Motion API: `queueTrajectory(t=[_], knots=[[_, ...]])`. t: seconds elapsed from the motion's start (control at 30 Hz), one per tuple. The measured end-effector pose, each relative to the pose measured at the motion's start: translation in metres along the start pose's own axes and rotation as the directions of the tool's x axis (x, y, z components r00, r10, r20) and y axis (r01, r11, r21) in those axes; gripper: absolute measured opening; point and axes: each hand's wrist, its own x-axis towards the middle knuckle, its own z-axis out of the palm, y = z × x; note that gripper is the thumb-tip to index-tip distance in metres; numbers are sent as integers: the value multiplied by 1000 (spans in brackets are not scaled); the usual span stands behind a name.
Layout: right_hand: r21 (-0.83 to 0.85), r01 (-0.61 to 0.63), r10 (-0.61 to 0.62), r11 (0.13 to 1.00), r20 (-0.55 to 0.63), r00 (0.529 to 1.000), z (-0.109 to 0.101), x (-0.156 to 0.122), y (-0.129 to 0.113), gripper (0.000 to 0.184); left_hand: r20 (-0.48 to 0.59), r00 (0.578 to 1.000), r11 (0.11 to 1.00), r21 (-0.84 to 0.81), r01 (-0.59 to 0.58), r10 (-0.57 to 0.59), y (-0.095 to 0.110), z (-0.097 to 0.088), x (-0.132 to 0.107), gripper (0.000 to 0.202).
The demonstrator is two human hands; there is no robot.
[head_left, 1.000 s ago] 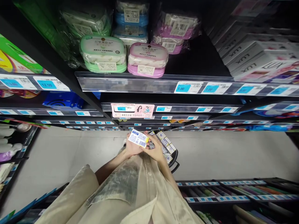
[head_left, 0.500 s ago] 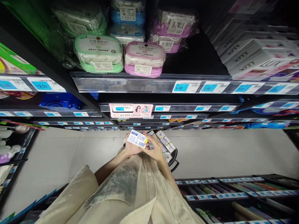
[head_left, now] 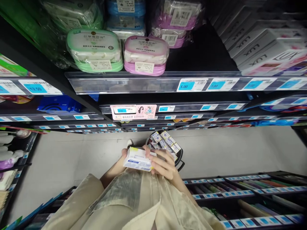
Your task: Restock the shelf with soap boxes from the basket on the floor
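Both hands hold a small white carton with blue print and yellow patches, in front of the body. My left hand is wrapped round its left end, with most of the fingers hidden behind it. From the right, my right hand closes on the other end, its fingers bent across the carton's face. Just beyond the hands, a dark basket on the floor contains several similar cartons.
Ahead stands a shelf carrying green and pink soap boxes. LUX boxes stack at its right. Price tags line the shelf edges. Behind the body is another shelf with rolled or bagged goods. Grey floor lies between.
The carton has come closer to the body and tilted, so that another side now faces up. My right hand has shifted its fingers over it, and the view has moved slightly.
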Motion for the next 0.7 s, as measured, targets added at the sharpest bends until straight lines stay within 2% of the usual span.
queueTrajectory(t=[0.07,0.13,0.23,0.27,0.33,0.4,0.47,0.5,0.6,0.7], knots=[[-9,59,-58,998,30,998,-6,10,-5,8,155,987,991,129,25,-45,6,15,-1,76],[-12,110,-110,994,5,994,-8,18,-9,9,277,956,967,252,21,-93,10,23,0,77],[4,152,-151,988,-114,982,-6,26,-13,17,378,924,904,414,-107,-64,12,19,3,78],[9,158,-155,987,-130,979,-5,28,-14,17,410,910,879,453,-150,-56,11,15,4,79],[9,163,-161,987,-118,980,-4,29,-15,13,452,888,861,482,-162,-85,9,7,3,80],[-6,162,-162,987,-104,981,-5,29,-16,9,429,888,873,483,-70,-166,6,1,0,81],[-8,151,-151,988,-107,983,-5,28,-16,10,352,907,868,495,28,-230,6,0,-6,82],[-2,146,-145,989,-116,983,-6,27,-16,12,319,919,861,506,40,-230,6,1,-8,82],[31,140,-135,990,-132,982,-4,25,-17,15,287,952,841,538,-67,-108,8,12,-8,83],[72,125,-113,990,-145,983,-3,22,-17,15,347,937,822,525,-222,32,9,22,1,81]])
